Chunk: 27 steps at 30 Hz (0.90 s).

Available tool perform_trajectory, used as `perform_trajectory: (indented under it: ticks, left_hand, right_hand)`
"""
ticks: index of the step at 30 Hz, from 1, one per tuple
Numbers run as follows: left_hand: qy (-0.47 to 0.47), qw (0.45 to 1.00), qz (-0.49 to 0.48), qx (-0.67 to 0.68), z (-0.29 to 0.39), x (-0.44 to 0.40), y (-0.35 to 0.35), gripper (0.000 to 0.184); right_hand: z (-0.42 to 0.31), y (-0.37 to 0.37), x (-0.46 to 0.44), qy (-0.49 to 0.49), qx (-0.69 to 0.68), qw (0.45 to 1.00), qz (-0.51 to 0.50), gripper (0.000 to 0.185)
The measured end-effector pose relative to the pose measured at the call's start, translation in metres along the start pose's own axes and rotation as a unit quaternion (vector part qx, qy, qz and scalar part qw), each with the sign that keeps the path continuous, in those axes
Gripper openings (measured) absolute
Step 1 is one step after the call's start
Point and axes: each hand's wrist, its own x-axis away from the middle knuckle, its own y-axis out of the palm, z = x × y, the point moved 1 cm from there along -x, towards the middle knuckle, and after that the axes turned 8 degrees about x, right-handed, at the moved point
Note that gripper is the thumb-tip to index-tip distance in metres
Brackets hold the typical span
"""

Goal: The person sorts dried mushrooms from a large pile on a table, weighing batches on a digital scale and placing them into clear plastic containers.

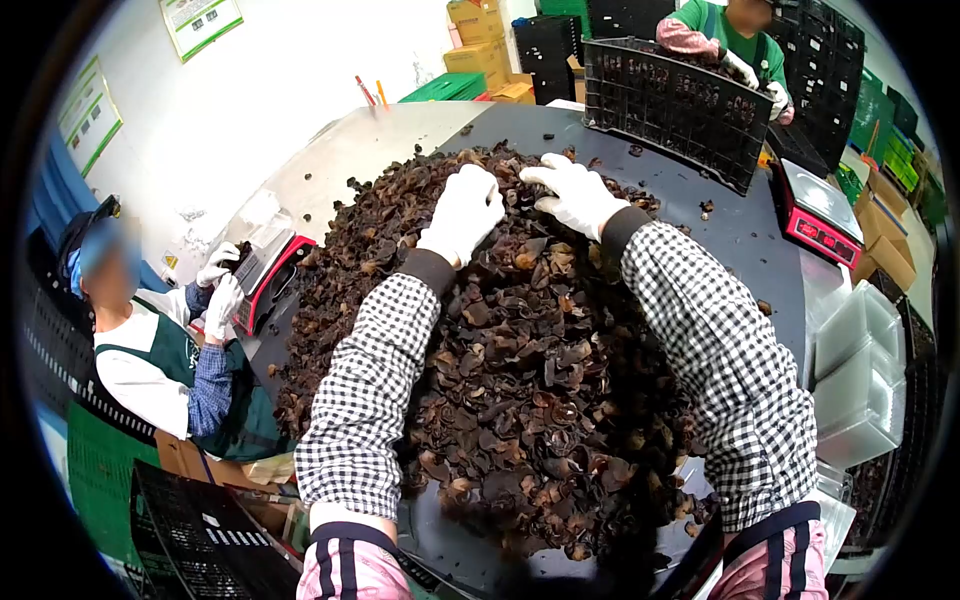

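Fingers of the left hand [464,214], in a white glove, are curled in toward the palm above the far part of a broad heap of dark brown, curled, leathery-looking pieces [535,370]; whether they pinch a piece, I cannot tell. To its right, and apart from it, the right hand [578,194], also white-gloved, is opened wider, with fingers reaching left and slightly parted and the thumb held away from them; no grip on a piece can be made out. Both forearms wear black-and-white checked sleeves.

The heap covers much of a dark grey tabletop [785,300], with loose bits scattered beyond its far edge. On the left, a person in a dark green apron [170,345] has white-gloved hands beside a red and silver scale [262,280]. Framed green-and-white posters [200,22] hang on the white wall, and brown cardboard boxes [480,50] are stacked at the far side. Far right, a person in a green top [745,45] reaches to a black slatted plastic crate [680,105]. Right of that lie a second red and silver scale [820,205] and, nearer, clear plastic containers [860,390].
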Motion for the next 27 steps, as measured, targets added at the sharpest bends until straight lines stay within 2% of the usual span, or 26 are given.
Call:
perform_trajectory:
  ticks: [1, 2, 3, 4, 5, 6, 7, 9, 10, 11, 13, 14, 15, 17, 18, 19, 21, 22, 23, 24, 25, 26, 27]
  left_hand:
    - [0.009, 0.999, 0.038, 0.033, 0.001, 0.000, -0.002, 0.010]
    - [0.015, 0.997, 0.067, -0.021, -0.001, -0.005, -0.007, 0.011]
    - [-0.039, 0.997, 0.033, 0.054, -0.005, -0.009, -0.014, 0.017]
    - [-0.014, 0.998, 0.041, 0.053, -0.005, -0.016, -0.013, 0.025]
    - [0.009, 0.997, 0.048, 0.053, -0.005, -0.023, -0.009, 0.033]
    - [-0.043, 0.998, -0.056, 0.000, 0.009, -0.033, -0.013, 0.048]
    - [0.015, 0.992, -0.061, -0.107, -0.006, -0.043, 0.003, 0.053]
    - [-0.026, 0.960, -0.154, -0.234, 0.000, -0.059, 0.018, 0.059]
    - [-0.074, 0.954, -0.191, -0.220, 0.001, -0.066, 0.026, 0.060]
    - [-0.066, 0.971, -0.169, -0.153, 0.001, -0.065, 0.031, 0.047]
    - [-0.038, 0.972, -0.219, -0.076, -0.027, -0.078, 0.049, 0.032]
    - [-0.030, 0.979, -0.180, -0.091, -0.021, -0.078, 0.051, 0.021]
    - [-0.026, 0.988, -0.140, -0.055, -0.017, -0.077, 0.047, 0.021]
    - [-0.021, 0.998, -0.063, 0.016, 0.002, -0.067, 0.023, 0.020]
    - [0.012, 0.999, -0.027, 0.043, 0.015, -0.062, 0.011, 0.019]
    - [0.015, 0.995, -0.017, 0.098, 0.026, -0.057, 0.002, 0.018]
    - [-0.040, 0.979, -0.115, 0.162, 0.068, -0.040, -0.018, 0.023]
    - [-0.015, 0.975, -0.149, 0.165, 0.076, -0.029, -0.016, 0.027]
    - [0.010, 0.969, -0.182, 0.168, 0.084, -0.020, -0.013, 0.032]
    - [0.074, 0.971, -0.199, 0.110, 0.084, -0.012, -0.003, 0.040]
    - [0.066, 0.957, -0.280, 0.044, 0.094, -0.009, 0.000, 0.052]
    - [0.099, 0.959, -0.264, 0.005, 0.094, 0.000, 0.011, 0.062]
    - [0.131, 0.960, -0.246, -0.033, 0.092, 0.007, 0.024, 0.072]
  right_hand:
    - [0.008, 0.006, -0.009, -0.024, -0.036, 0.997, -0.058, 0.027]
    - [0.015, 0.011, -0.010, -0.028, -0.037, 0.998, -0.029, 0.022]
    - [0.022, 0.014, -0.009, -0.032, -0.037, 0.999, 0.000, 0.016]
    - [0.021, -0.002, 0.001, -0.049, -0.079, 0.992, 0.080, 0.012]
    - [0.020, -0.013, 0.007, 0.018, -0.118, 0.989, 0.087, 0.010]
    - [0.019, -0.029, 0.016, 0.054, -0.145, 0.984, 0.083, 0.010]
    - [0.022, -0.040, 0.026, 0.089, -0.171, 0.978, 0.079, 0.011]
    - [0.038, -0.046, 0.045, 0.102, -0.219, 0.968, 0.072, 0.010]
    - [0.031, -0.063, 0.056, 0.147, -0.232, 0.961, 0.034, 0.010]
    - [0.036, -0.064, 0.066, 0.139, -0.260, 0.955, 0.031, 0.010]
    - [0.038, -0.071, 0.089, 0.197, -0.321, 0.926, -0.011, 0.012]
    - [0.033, -0.076, 0.099, 0.209, -0.330, 0.920, -0.020, 0.012]
    - [0.028, -0.083, 0.110, 0.245, -0.368, 0.896, -0.034, 0.011]
    - [0.031, -0.082, 0.130, 0.216, -0.390, 0.895, -0.011, 0.012]
    - [0.024, -0.088, 0.139, 0.219, -0.400, 0.890, 0.008, 0.013]
    - [0.021, -0.088, 0.147, 0.211, -0.363, 0.908, 0.005, 0.014]
    - [0.018, -0.089, 0.161, 0.194, -0.284, 0.939, -0.001, 0.015]
    - [0.021, -0.072, 0.168, 0.142, -0.238, 0.959, 0.058, 0.018]
    - [0.009, -0.077, 0.169, 0.164, -0.231, 0.959, 0.014, 0.029]
    - [0.003, -0.069, 0.171, 0.123, -0.164, 0.978, 0.039, 0.036]
    - [-0.003, -0.061, 0.173, 0.081, -0.095, 0.990, 0.063, 0.042]
    - [-0.016, -0.063, 0.174, 0.087, -0.071, 0.993, 0.034, 0.053]
    - [-0.024, -0.064, 0.173, 0.073, -0.033, 0.996, 0.030, 0.057]
